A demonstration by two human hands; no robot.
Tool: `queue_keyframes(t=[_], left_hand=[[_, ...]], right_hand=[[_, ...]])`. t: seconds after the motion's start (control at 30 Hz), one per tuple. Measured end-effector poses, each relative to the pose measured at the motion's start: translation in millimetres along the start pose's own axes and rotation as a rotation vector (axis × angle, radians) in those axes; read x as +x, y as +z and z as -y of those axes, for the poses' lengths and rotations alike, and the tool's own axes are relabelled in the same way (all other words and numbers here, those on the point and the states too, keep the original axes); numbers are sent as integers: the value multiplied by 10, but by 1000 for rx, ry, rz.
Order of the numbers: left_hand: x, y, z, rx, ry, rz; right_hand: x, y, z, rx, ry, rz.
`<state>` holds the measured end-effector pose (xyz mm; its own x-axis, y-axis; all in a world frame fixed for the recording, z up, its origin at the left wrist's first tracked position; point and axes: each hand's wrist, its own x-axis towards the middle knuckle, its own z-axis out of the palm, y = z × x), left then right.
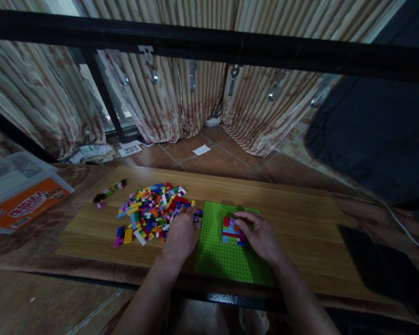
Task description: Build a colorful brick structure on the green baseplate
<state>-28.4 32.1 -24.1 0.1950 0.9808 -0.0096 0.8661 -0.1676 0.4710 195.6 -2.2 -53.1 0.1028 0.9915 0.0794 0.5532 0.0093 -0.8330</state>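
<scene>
Partly hidden bricks (153,211)
The right hand (260,237) covers part of the stack (232,230), the left hand (181,235) the pile's (153,211) edge; the picture cuts off the box (17,190).

Right hand (260,237) over a small patch of stacked bricks (232,231) on the green building plate (218,256), fingers (242,222) touching the patch. Just left of the plate, left hand (181,235) at the edge of a loose heap of colored toy bricks (153,211). Farther left of the plate, a clear plastic box (14,179) with an orange label. Beyond the plate, striped curtains (195,93).
</scene>
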Motion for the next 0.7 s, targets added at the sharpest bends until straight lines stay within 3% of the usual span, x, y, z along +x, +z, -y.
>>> queue_keyframes(t=[0.2, 0.37, 0.57, 0.7], left_hand=[[0, -62, 21, -36, -33, 3], [10, -141, 83, -202, -49, -60], [23, -340, -1, -698, -75, -151], [-179, -557, -88, -1109, -39, -143]], right_hand=[[55, 75, -74, 102, -35, 6], [79, 121, -65, 146, 23, 41], [93, 118, -47, 148, 90, 62], [118, 118, -14, 125, 91, 89]])
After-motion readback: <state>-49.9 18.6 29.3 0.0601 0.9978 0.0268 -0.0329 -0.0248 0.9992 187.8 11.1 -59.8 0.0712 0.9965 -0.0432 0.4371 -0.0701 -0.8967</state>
